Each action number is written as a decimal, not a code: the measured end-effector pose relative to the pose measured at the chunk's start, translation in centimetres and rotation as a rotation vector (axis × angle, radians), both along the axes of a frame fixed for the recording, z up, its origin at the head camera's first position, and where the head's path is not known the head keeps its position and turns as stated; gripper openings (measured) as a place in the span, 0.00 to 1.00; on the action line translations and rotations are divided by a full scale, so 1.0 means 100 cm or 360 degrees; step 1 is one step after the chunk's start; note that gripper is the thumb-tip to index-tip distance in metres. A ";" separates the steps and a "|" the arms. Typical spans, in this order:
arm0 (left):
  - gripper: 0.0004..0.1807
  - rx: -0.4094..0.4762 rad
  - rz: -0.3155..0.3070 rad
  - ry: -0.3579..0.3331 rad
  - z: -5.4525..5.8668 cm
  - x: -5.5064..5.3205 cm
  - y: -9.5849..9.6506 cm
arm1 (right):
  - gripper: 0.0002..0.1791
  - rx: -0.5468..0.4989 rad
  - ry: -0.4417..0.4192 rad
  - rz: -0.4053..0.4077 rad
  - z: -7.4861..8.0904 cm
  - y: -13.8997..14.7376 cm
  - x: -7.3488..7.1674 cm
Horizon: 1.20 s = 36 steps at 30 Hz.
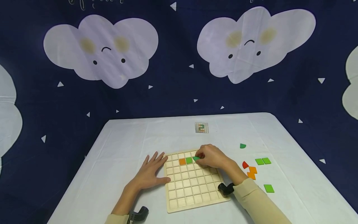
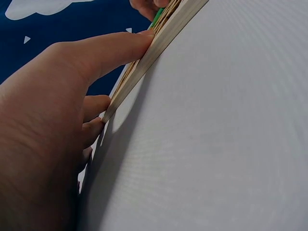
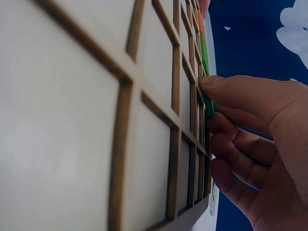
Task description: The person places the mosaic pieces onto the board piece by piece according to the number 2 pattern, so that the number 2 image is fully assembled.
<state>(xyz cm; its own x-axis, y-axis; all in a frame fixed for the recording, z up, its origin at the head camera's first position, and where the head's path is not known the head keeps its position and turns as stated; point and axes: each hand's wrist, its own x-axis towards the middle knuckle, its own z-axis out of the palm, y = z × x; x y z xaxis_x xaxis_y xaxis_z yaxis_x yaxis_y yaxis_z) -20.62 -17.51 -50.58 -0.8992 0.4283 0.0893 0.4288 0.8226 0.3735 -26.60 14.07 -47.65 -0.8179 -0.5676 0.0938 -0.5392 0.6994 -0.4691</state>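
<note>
A wooden grid board (image 1: 192, 182) lies on the white table. My left hand (image 1: 147, 174) rests at its left side, fingers spread and straight, with the thumb tip on the board's edge in the left wrist view. My right hand (image 1: 213, 156) pinches a dark green rounded tile (image 1: 195, 158) between thumb and fingers over the second row from the far edge. Part of that tile is hidden by the fingers. Just left of it, a light green square tile (image 1: 189, 160) sits in a cell, and an orange square tile (image 1: 182, 161) fills the cell beside that.
Right of the board lie a dark green rounded tile (image 1: 242, 146), a red quarter-round tile (image 1: 245, 165), two orange tiles (image 1: 253, 170), two adjoining light green squares (image 1: 259, 161) and another light green square (image 1: 268, 188). A small pattern card (image 1: 201, 128) lies beyond the board.
</note>
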 end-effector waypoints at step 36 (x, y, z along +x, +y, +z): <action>0.53 -0.0017 -0.0007 0.0006 -0.002 -0.001 -0.001 | 0.11 -0.0035 0.0065 0.0088 0.000 0.003 0.005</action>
